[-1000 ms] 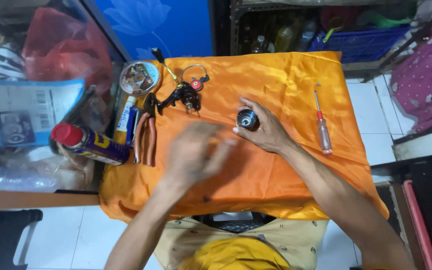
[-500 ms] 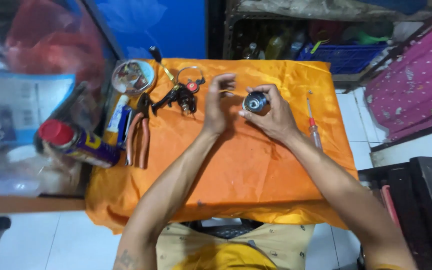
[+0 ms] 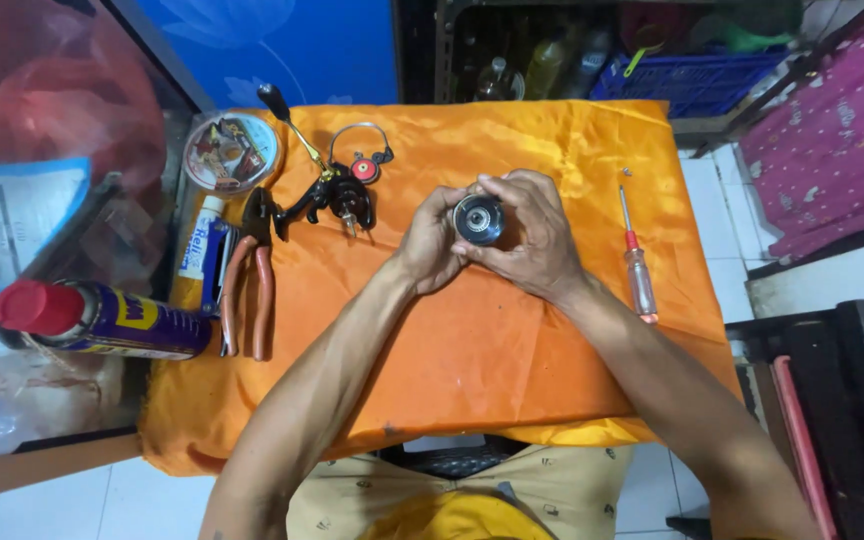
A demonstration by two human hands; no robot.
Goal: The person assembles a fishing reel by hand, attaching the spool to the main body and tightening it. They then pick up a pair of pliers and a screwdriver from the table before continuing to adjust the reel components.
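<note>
Left hand (image 3: 430, 243): forearm rises from the lower edge of the head view and slants up and to the right; wrist bent inward, fingers curled and closed against the left side of the spool (image 3: 478, 219), thumb at its upper rim.

Right hand (image 3: 532, 238): forearm enters from the lower right corner and slants up and to the left; fingers curled over the top and right side of the spool, thumb beneath it. Both hands pinch the same piece between them, and their fingertips nearly meet above it.

Spool: small, round, dark body with a pale silver centre facing the camera; held just above the bench (image 3: 512, 380), which is covered by an orange cloth (image 3: 472, 340).

Items left of the left hand, lying on the cloth:
- fishing reel body (image 3: 337, 195), black, with a long handle and a red-centred wire bail, near the hand.
- pliers (image 3: 249, 275), orange-red grips, further left.
- tube (image 3: 197, 240), white and yellow, just beside the pliers.
- round tin (image 3: 231, 152), well apart, at the far left corner of the cloth.
- spray can (image 3: 102, 320), blue and yellow with a red cap, lying on its side at the cloth's left edge.

Items right of the right hand:
- screwdriver (image 3: 636, 262), red and clear handle, shaft pointing away from the person, near but not touching the hand.
</note>
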